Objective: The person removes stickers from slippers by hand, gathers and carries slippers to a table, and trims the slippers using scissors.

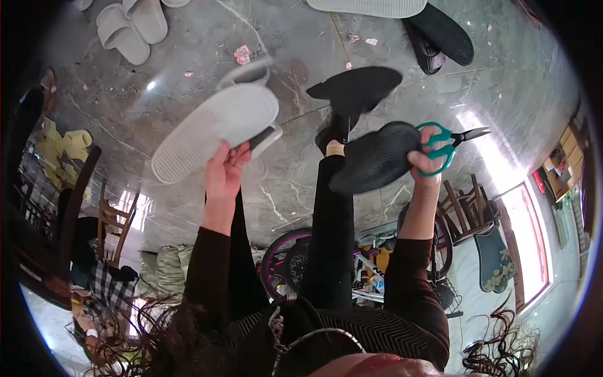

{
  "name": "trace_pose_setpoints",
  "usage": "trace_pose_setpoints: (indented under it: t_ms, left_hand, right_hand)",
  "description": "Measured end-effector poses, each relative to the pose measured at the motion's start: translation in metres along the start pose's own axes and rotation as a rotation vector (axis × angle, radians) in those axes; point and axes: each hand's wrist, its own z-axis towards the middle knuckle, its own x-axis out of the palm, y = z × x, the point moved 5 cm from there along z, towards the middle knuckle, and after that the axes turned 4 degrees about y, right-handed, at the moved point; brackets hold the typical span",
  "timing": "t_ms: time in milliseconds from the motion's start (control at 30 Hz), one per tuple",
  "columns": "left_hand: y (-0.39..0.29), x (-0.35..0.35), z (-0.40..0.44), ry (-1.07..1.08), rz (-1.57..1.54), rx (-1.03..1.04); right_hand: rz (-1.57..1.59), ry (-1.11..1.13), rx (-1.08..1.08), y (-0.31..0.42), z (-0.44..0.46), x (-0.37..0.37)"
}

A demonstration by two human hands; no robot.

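left room: brown wooden chair [116,220]
far floor: pair of pale grey plastic slides [135,28] on polished grey veined tile [188,119], red-white scraps [242,54] scattered
left hand [225,173]: fingers closed on light grey slipper with ribbed sole [217,122], over tile
between arms: bike wheel with purple rim [266,262]
right hand [428,154]: fingers wrapped round black ribbed-sole slipper [380,157] and teal-handled scissors [453,139]
right room: bright red-framed opening [526,242]

At 10 o'clock, the left hand [226,168] holds a pale slipper [217,129]. At 2, the right hand [428,154] holds scissors [447,143] and a black slipper [379,158].
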Motion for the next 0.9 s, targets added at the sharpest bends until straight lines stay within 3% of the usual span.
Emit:
trace_pose_setpoints:
  t_ms: [100, 167, 267, 333, 467, 500, 600, 633, 733, 833, 900]
  left_hand:
    - [0.003, 0.010, 0.008, -0.029, 0.037, -0.005]
    - [0.017, 0.037, 0.014, 0.153, -0.043, -0.091]
    - [0.020, 0.060, 0.016, 0.187, 0.001, -0.171]
    - [0.014, 0.056, 0.019, 0.187, 0.026, -0.215]
    - [0.016, 0.062, 0.027, 0.433, 0.158, -0.305]
    - [0.018, 0.064, 0.026, 0.392, 0.141, -0.259]
    - [0.021, 0.064, 0.022, 0.296, 0.107, -0.153]
    - [0.022, 0.064, 0.021, 0.288, 0.069, -0.102]
    - [0.027, 0.074, 0.014, 0.281, -0.016, -0.007]
    - [0.012, 0.085, -0.003, -0.085, 0.250, 0.035]
    - [0.016, 0.078, 0.009, -0.027, 0.260, 0.074]
  right_hand:
    - [-0.143, 0.217, 0.015, -0.005, 0.005, 0.053]
    - [-0.224, 0.249, 0.000, -0.024, 0.011, 0.094]
    - [-0.258, 0.337, 0.160, -0.049, 0.019, 0.154]
    - [-0.367, 0.618, 0.214, -0.069, 0.019, 0.181]
    - [-0.396, 0.650, 0.263, -0.073, 0.015, 0.188]
    - [-0.414, 0.651, 0.256, -0.072, 0.017, 0.184]
    - [-0.336, 0.254, 0.111, -0.075, 0.027, 0.160]
    - [-0.339, 0.259, 0.111, -0.076, 0.028, 0.161]
    - [-0.422, -0.094, 0.257, -0.082, 0.029, 0.142]
    - [-0.486, 0.010, 0.304, -0.072, 0.034, 0.154]
    - [-0.518, 0.055, 0.331, -0.069, 0.040, 0.154]
